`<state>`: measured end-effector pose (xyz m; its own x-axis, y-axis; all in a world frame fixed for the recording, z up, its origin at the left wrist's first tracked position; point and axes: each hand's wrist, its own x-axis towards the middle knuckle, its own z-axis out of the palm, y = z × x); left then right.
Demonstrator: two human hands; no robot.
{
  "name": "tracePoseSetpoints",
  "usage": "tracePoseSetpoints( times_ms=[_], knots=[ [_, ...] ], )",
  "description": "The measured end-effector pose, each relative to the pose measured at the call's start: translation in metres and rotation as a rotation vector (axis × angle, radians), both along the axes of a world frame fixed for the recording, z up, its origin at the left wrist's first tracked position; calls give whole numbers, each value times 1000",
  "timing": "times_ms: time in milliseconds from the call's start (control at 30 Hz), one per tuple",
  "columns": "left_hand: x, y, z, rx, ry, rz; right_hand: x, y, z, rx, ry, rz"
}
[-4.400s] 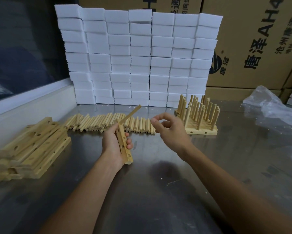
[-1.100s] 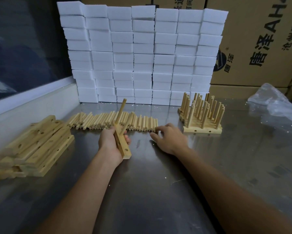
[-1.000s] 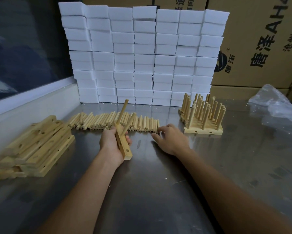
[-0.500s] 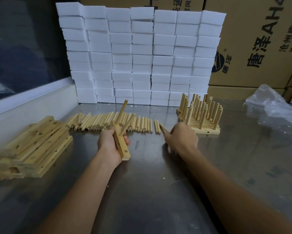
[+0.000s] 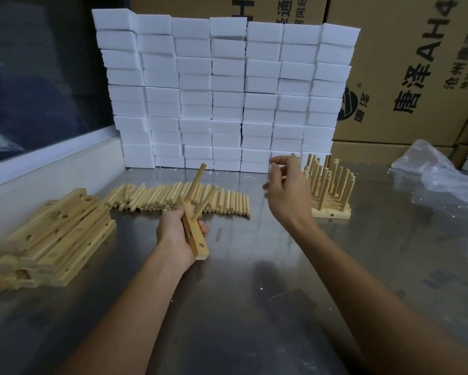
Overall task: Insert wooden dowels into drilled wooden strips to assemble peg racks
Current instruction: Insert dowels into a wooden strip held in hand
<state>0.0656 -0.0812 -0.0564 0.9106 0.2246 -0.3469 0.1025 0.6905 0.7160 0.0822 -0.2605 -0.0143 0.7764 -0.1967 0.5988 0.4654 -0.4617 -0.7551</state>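
Note:
My left hand (image 5: 173,228) grips a drilled wooden strip (image 5: 197,240) upright over the steel table (image 5: 254,299). Two dowels stick out of its upper holes, a long one (image 5: 197,180) and a lower one (image 5: 208,200); an open hole shows near its bottom end. My right hand (image 5: 284,190) is raised to the right of the strip with curled fingers, pinching a dowel whose tip (image 5: 272,164) barely shows at the fingertips. A row of loose dowels (image 5: 159,198) lies behind the strip.
A stack of bare drilled strips (image 5: 57,234) lies at the left. Finished peg racks (image 5: 333,193) stand at the right, behind my right hand. A wall of white foam blocks (image 5: 227,90), cardboard boxes (image 5: 406,63) and a plastic bag (image 5: 438,174) line the back.
My right hand took a dowel from the right end of the row and lifted off the table, up toward the racks. My left hand kept the strip with its two dowels nearly still.

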Motion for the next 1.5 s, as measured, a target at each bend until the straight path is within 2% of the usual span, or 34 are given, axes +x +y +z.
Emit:
tracePoseSetpoints(
  times_ms=[233, 367, 533, 767, 967, 1033, 1267, 1500],
  knots=[
    [1, -1, 0, -8, -10, -1, -7, 5, -1, -70, -31, 59],
    [1, -1, 0, 1, -16, 4, -7, 4, -4, -101, 73, 61],
    [2, -1, -1, -6, -21, 2, -7, 2, -5, -274, 173, 47],
    [3, 1, -2, -5, -24, 1, -12, -1, -2, -84, 343, 166],
    [3, 1, -2, -3, -24, 6, -15, 0, -1, -13, 459, 339],
    [3, 1, -1, 4, -21, 7, -15, 2, -1, -50, 489, 379],
    [3, 0, 0, -10, -23, -5, -16, 6, -6, -247, 301, 286],
    [2, 0, 0, -9, -42, -20, -19, 18, -11, -405, 266, 318]
  ],
)
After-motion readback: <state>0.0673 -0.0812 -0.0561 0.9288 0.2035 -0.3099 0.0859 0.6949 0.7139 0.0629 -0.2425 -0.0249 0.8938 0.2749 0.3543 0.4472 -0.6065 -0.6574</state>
